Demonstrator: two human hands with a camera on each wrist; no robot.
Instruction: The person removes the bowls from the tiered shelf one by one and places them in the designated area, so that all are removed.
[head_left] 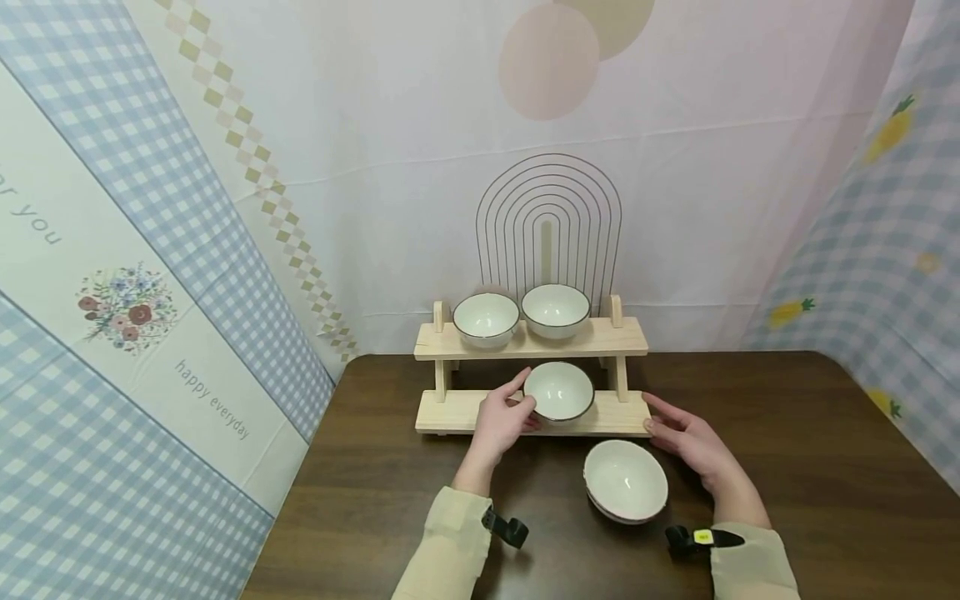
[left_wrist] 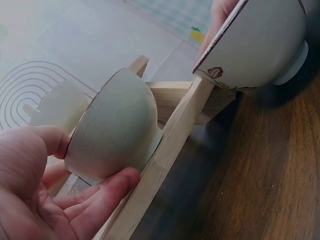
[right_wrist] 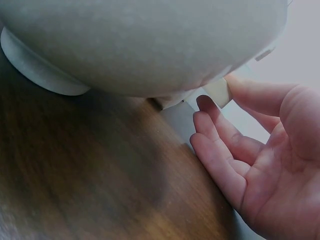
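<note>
Head view: reads "you" and "happy everyday" on the cloth [head_left: 150, 390] toward nine o'clock. Counts two upper bowls [head_left: 555, 312] and one lower bowl [head_left: 561, 392] on the rack [head_left: 452, 410], plus at least one nearer bowl [head_left: 626, 479] on the bench [head_left: 375, 475], at five o'clock from the lower bowl. Holds the lower bowl in left grip [head_left: 502, 421]; pinches the rack's three-o'clock end with right grip [head_left: 692, 446].

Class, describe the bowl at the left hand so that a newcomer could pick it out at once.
On the dark table stands a pale wooden two-tier rack. At its lower shelf is a white bowl with a dark rim, gripped by the left hand. It is the only bowl at that level; the others sit on the upper shelf or down on the table.
</note>
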